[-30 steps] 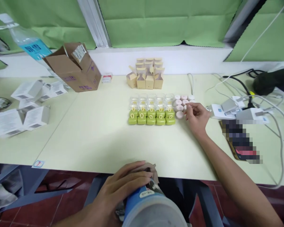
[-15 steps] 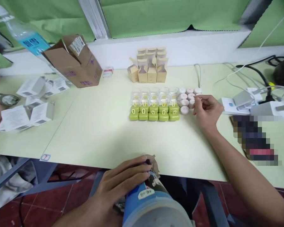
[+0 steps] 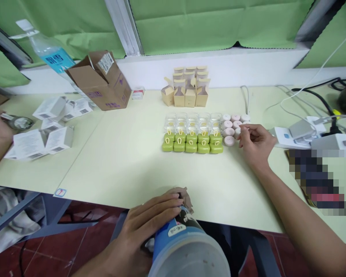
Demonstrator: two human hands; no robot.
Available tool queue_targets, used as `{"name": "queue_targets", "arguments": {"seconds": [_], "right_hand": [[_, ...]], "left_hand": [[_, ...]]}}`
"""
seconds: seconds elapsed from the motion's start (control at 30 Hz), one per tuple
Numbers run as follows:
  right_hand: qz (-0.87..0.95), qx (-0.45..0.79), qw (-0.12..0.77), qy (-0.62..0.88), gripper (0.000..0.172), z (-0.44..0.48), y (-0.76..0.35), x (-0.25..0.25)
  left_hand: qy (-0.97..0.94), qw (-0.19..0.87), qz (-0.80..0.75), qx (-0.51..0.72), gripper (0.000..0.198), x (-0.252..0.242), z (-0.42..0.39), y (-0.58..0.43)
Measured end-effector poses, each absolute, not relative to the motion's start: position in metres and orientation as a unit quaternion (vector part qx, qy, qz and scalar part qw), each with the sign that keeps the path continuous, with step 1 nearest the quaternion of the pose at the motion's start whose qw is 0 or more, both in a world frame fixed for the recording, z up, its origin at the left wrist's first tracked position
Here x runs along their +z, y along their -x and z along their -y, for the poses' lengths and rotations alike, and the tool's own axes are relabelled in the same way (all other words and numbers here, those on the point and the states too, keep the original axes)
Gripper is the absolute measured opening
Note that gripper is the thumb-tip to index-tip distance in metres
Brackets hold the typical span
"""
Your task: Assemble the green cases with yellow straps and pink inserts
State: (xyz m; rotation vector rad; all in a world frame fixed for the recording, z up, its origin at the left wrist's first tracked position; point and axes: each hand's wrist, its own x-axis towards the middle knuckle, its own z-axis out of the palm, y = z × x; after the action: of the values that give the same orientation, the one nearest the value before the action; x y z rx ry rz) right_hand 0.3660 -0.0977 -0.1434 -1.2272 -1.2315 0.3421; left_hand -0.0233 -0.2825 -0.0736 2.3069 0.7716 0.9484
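My left hand (image 3: 154, 221) lies curled over a blue cylindrical tub (image 3: 173, 240) with a translucent plastic end, at the table's front edge. Crumpled brown paper (image 3: 184, 198) sticks out beyond its fingertips. Beside a cluster of small pale pink, round-topped pieces (image 3: 228, 141), my right hand (image 3: 256, 144) has its fingers curled and thumb close to the index finger. Whatever its fingertips may hold is hidden. Left of the pink pieces stand two rows of small green pieces with cream loops (image 3: 191, 147), and behind those are clear plastic cups (image 3: 192, 122).
Open small kraft boxes (image 3: 190, 97) stand near the wall. A brown carton (image 3: 112, 92), a bottle (image 3: 56, 57) and white boxes (image 3: 30, 144) are at left, beside another person's hand (image 3: 0, 125). Power strips (image 3: 288, 134), cables and a pixelated dark object (image 3: 317, 181) are at right.
The view has shifted, so the tabletop things appear farther right and lower. My left hand stays on the tub and my right hand stays beside the pink pieces.
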Motion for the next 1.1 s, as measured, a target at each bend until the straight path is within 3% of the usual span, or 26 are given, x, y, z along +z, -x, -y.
{"name": "queue_targets", "arguments": {"seconds": [0.53, 1.1], "right_hand": [[0.533, 0.132, 0.631, 0.549, 0.039, 0.098, -0.362, -0.139], [0.543, 0.126, 0.63, 0.541, 0.034, 0.101, -0.362, -0.137]], "left_hand": [[-0.845, 0.243, -0.309, 0.363, 0.059, -0.066, 0.284, 0.025], [-0.838, 0.25, -0.336, 0.349, 0.066, -0.07, 0.285, 0.032]]}}
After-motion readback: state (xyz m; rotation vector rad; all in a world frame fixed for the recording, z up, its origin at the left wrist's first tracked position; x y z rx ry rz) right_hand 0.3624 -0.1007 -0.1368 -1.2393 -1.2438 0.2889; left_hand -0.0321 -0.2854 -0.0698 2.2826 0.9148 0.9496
